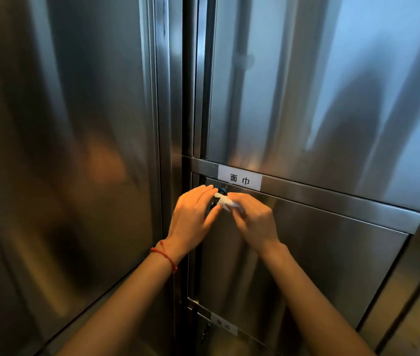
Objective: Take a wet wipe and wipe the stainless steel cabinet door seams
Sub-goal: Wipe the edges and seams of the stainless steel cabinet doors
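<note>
At the upper left corner of the lower cabinet door [293, 253], the right hand [252, 219] is pinching a bunched wet wipe [225, 200] against the lock, while the left hand [193, 214] is resting open beside it. The wipe is fetched; most seams, judging by this, are awaiting wiping.

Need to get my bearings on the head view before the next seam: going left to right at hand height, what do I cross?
Large steel panel → vertical seam → left hand → wet wipe → right hand → lower cabinet door → door's right-edge seam.
</note>
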